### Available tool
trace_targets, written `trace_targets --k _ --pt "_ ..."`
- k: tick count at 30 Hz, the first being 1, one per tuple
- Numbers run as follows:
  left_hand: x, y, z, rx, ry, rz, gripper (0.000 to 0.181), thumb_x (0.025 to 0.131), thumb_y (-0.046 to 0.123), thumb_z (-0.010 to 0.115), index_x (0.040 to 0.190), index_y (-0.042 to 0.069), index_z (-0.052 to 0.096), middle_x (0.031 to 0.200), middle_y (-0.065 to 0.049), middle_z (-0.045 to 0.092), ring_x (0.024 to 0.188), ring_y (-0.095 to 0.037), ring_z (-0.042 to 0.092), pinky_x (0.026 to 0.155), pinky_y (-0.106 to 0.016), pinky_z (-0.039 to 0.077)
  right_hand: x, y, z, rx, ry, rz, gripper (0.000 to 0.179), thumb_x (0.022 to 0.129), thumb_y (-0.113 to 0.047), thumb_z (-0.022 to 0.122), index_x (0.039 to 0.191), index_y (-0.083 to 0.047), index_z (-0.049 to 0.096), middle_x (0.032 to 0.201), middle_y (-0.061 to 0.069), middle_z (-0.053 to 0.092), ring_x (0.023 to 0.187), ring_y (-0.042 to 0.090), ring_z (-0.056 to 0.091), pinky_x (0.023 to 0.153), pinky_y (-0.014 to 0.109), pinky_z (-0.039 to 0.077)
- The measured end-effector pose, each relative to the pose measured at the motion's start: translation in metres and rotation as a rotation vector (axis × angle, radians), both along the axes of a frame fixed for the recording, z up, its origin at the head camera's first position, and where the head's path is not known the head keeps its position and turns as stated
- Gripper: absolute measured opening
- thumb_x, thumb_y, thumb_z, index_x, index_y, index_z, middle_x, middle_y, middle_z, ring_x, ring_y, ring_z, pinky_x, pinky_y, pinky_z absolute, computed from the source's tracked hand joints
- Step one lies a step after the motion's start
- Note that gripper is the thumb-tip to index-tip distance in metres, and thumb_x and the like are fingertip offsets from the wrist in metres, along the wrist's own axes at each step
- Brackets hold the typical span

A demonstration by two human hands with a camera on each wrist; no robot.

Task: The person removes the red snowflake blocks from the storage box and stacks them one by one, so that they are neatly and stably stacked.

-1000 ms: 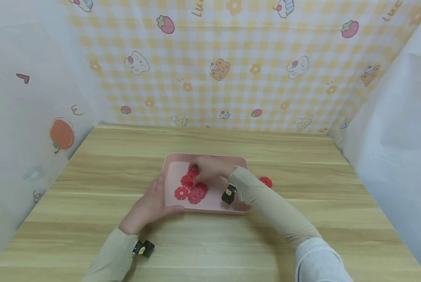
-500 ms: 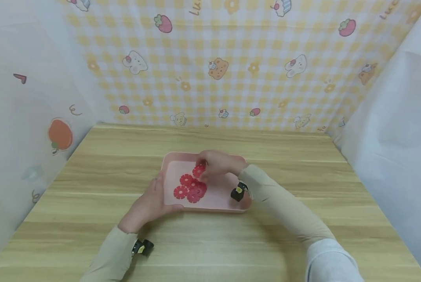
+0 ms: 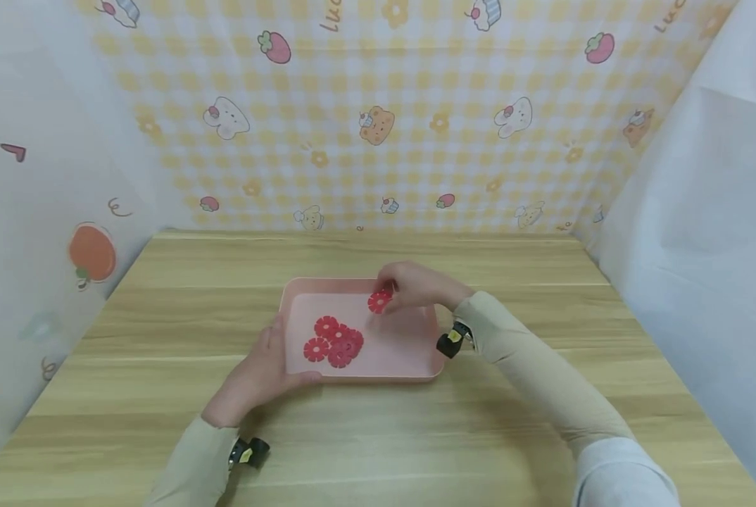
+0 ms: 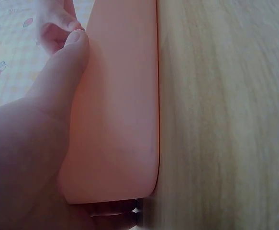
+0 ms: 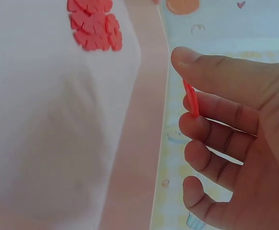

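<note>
A shallow pink tray (image 3: 410, 352) lies on the table, and my left hand (image 3: 254, 377) grips its near left corner. In the left wrist view, the thumb runs along the tray wall (image 4: 120, 120) and fingers show past its end. My right hand (image 3: 419, 285) is over the tray's far right part. Between thumb and fingers it pinches a red notched disc (image 3: 379, 302), seen edge-on as a thin red piece (image 5: 191, 98) in the right wrist view. Several more red notched discs (image 3: 338, 343) lie overlapping in the tray's left half, also seen as a red cluster (image 5: 92, 24).
The wood-grain table (image 3: 378, 443) spreads around the tray on all sides. A yellow checked cloth (image 3: 353, 141) with printed figures hangs behind it, and white sheets (image 3: 714, 211) stand at both sides. The right sleeve (image 3: 549, 380) covers part of the table's right side.
The right hand has drawn away from the pile to the right, carrying the red disc with it. The left hand stays on the tray corner. The disc right of the tray is no longer visible.
</note>
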State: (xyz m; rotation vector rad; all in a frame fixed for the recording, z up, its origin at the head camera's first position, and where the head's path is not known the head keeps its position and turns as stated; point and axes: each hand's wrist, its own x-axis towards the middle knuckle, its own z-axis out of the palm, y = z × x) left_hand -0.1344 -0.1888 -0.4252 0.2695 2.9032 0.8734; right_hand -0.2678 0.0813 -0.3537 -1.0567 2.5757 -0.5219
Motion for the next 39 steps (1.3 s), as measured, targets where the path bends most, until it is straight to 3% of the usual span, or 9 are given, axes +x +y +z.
trace_targets --k 17,25,28,35,39 --pt "-0.001 0.002 0.001 0.018 -0.004 -0.002 0.126 0.064 0.056 0.082 0.148 -0.002 0.008 0.126 -0.023 0.042 0.110 -0.035 0.051 0.083 -0.051 0.055 0.002 0.071 -0.009 -0.048 -0.018 -0.156 0.031 0.081 -0.020 0.075 0.108 -0.010 0.066 0.093 0.000 0.063 0.083 0.018 0.053 0.073 0.030 0.047" --pt "-0.001 0.003 0.003 0.015 0.004 -0.012 0.124 0.065 0.056 0.081 0.147 -0.003 0.008 0.126 -0.024 0.042 0.109 -0.036 0.051 0.084 -0.052 0.054 0.005 0.098 -0.011 -0.078 0.009 -0.188 0.032 0.078 -0.018 0.076 0.107 -0.009 0.067 0.095 0.001 0.064 0.087 0.022 0.054 0.076 0.032 0.045" --pt "-0.002 0.004 0.004 0.023 0.009 -0.019 0.122 0.066 0.053 0.081 0.147 -0.003 0.008 0.126 -0.025 0.042 0.110 -0.037 0.051 0.083 -0.052 0.055 0.006 0.109 -0.015 -0.083 0.003 -0.212 0.032 0.077 -0.017 0.077 0.106 -0.008 0.066 0.094 0.002 0.062 0.087 0.023 0.053 0.075 0.033 0.046" --pt "-0.002 0.004 0.004 0.011 0.007 -0.019 0.125 0.066 0.056 0.081 0.147 -0.003 0.006 0.126 -0.025 0.042 0.109 -0.037 0.051 0.083 -0.052 0.054 0.011 0.133 -0.033 -0.093 -0.010 -0.279 0.036 0.076 -0.014 0.078 0.108 -0.006 0.065 0.100 0.007 0.059 0.096 0.025 0.053 0.087 0.044 0.046" --pt "-0.002 0.003 0.003 0.016 0.026 -0.022 0.125 0.066 0.056 0.081 0.147 -0.003 0.007 0.125 -0.025 0.043 0.109 -0.037 0.051 0.085 -0.053 0.053 0.015 0.143 -0.045 -0.106 0.000 -0.282 0.037 0.073 -0.013 0.079 0.108 -0.008 0.065 0.098 0.007 0.059 0.093 0.024 0.054 0.083 0.041 0.047"
